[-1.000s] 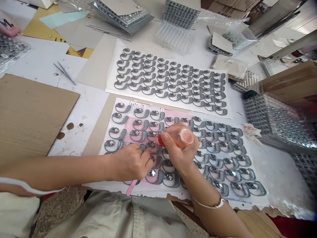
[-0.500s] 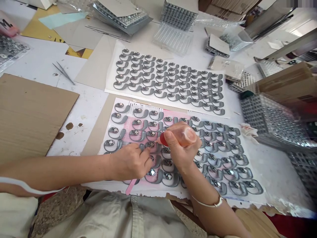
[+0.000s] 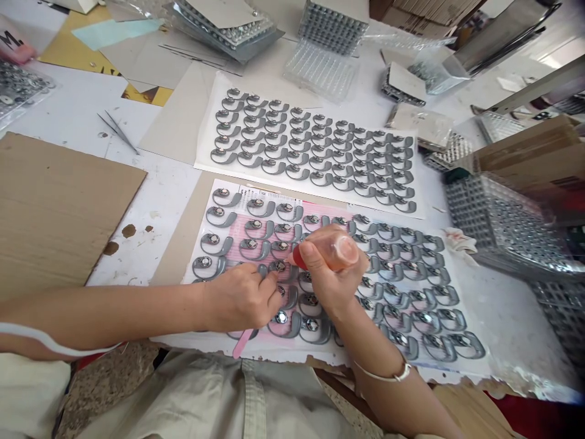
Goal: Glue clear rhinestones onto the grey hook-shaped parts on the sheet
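My right hand (image 3: pixel 336 277) grips a small squeeze bottle (image 3: pixel 340 247) with pinkish contents and a red collar. The bottle is tilted, its nozzle pointing left at a round metal setting (image 3: pixel 280 266) on a grey hook-shaped piece. Whether the tip touches the setting I cannot tell. My left hand (image 3: pixel 242 297) is closed just left of that piece, its fingertips close to the setting. A slim pink tool (image 3: pixel 242 343) sticks out beneath the left palm; its other end is hidden. Rows of similar grey pieces with settings lie around both hands on a pink and white sheet (image 3: pixel 235 235).
Behind lies a second white sheet (image 3: pixel 205 152) with rows of grey pieces. Metal tweezers (image 3: pixel 119 133) and brown cardboard (image 3: pixel 59 201) are at left. Clear trays (image 3: pixel 503 219) and a carton (image 3: pixel 530 143) stand at right. A gem pack (image 3: pixel 226 27) lies at the back.
The bottle and my right hand have shifted very slightly left. My left hand stays nearly still beside the same grey piece.
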`<state>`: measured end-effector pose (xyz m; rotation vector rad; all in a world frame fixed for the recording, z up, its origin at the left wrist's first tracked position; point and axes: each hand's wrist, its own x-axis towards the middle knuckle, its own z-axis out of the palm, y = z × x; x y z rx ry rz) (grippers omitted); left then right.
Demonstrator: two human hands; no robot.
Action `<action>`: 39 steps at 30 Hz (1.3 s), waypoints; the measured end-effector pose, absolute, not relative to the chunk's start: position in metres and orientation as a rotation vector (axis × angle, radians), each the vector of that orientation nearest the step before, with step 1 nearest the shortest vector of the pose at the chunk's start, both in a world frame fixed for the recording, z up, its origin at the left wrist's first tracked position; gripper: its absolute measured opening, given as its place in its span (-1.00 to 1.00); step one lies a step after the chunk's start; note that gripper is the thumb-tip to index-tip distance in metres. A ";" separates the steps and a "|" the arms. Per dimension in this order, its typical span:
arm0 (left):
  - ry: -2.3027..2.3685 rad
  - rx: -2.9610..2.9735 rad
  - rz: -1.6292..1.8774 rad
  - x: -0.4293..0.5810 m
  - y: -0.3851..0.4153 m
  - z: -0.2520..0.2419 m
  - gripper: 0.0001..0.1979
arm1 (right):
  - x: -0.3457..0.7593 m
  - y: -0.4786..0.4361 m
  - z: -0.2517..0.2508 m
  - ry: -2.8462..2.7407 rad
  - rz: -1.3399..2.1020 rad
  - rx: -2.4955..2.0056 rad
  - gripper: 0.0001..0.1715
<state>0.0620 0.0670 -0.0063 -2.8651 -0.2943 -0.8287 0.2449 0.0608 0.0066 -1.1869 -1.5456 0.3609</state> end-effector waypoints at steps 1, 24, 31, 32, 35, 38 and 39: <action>-0.294 -2.863 -0.830 0.062 0.067 -0.006 -0.89 | 0.244 0.061 0.007 -1.550 0.359 -1.173 -0.80; -0.328 -2.924 -0.882 0.061 0.073 -0.006 -0.77 | 0.244 0.057 0.016 -1.694 0.217 -1.148 -0.79; -0.380 -3.056 -0.759 0.058 0.078 -0.007 -0.80 | 0.245 0.055 0.019 -1.736 0.183 -1.162 -0.79; -0.385 -3.075 -0.741 0.057 0.079 -0.007 -0.80 | 0.245 0.055 0.019 -1.737 0.187 -1.157 -0.79; -0.402 -3.142 -0.700 0.056 0.083 -0.006 -0.79 | 0.244 0.055 0.020 -1.750 0.180 -1.151 -0.77; -0.419 -3.195 -0.711 0.055 0.087 -0.006 -0.75 | 0.244 0.054 0.020 -1.747 0.186 -1.169 -0.78; -0.426 -3.203 -0.734 0.055 0.088 -0.006 -0.73 | 0.244 0.054 0.020 -1.743 0.195 -1.171 -0.78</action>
